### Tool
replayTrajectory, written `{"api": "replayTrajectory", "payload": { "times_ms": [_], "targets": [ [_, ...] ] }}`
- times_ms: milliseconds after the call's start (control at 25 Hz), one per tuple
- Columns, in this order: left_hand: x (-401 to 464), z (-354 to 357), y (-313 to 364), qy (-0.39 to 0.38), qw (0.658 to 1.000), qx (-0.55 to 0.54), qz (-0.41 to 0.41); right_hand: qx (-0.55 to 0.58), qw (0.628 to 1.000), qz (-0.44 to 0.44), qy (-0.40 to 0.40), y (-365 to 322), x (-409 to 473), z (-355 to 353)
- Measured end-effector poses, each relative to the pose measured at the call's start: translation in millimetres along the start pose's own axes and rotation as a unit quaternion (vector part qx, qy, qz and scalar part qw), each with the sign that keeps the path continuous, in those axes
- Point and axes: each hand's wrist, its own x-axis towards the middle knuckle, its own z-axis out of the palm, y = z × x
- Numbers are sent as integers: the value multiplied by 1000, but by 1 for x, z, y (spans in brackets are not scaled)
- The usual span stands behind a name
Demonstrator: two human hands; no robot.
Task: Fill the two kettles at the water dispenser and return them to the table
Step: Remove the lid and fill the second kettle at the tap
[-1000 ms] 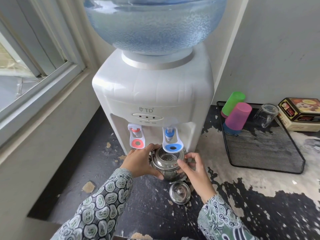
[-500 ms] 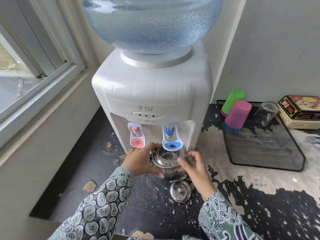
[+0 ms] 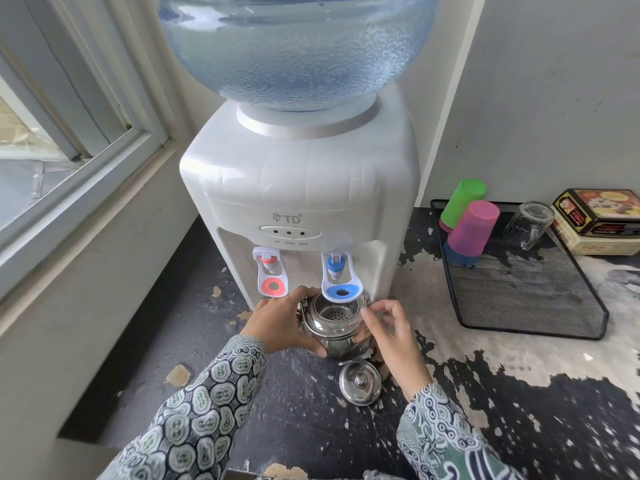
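A small shiny steel kettle (image 3: 334,329) stands lidless on the counter under the blue tap (image 3: 339,282) of the white water dispenser (image 3: 298,188). A strainer shows inside its mouth. My left hand (image 3: 282,323) wraps around the kettle's left side. My right hand (image 3: 391,336) hovers at the kettle's right rim, fingers curled and slightly blurred, holding nothing that I can make out. The kettle's round lid (image 3: 360,382) lies knob-up on the counter just in front of it. Only this one kettle is in view.
The red tap (image 3: 272,273) is left of the blue one. A black mesh tray (image 3: 540,303) at the right holds upturned green (image 3: 462,200) and pink cups (image 3: 472,228) and a glass (image 3: 528,223). A printed tin box (image 3: 602,220) sits beyond. A window wall runs along the left.
My right hand has lifted off the kettle's right side and its fingers now curl near the rim. The kettle and my left hand stay put.
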Motion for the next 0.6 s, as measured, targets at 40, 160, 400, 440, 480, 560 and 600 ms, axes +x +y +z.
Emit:
{"api": "replayTrajectory", "payload": {
  "times_ms": [40, 160, 400, 440, 480, 560, 600],
  "targets": [
    [0, 0, 0, 0, 1000, -1, 0, -1, 1000, -16, 16, -4, 1, -1],
    [0, 1, -1, 0, 1000, -1, -3, 20, 996, -57, 58, -20, 3, -5],
    [1, 1, -1, 1, 1000, -1, -3, 25, 993, -113, 35, -44, 1, -7],
    [1, 1, -1, 0, 1000, 0, -4, 25, 993, -115, 27, -48, 0, -7],
    [1, 1, -1, -1, 1000, 0, -5, 25, 993, -118, 19, -52, -1, -6],
    [1, 1, -1, -5, 1000, 1, -7, 33, 991, -133, 8, -62, -1, -6],
    [1, 1, -1, -7, 1000, 1, -8, 36, 988, -147, 11, -67, -1, -8]
  ]
}}
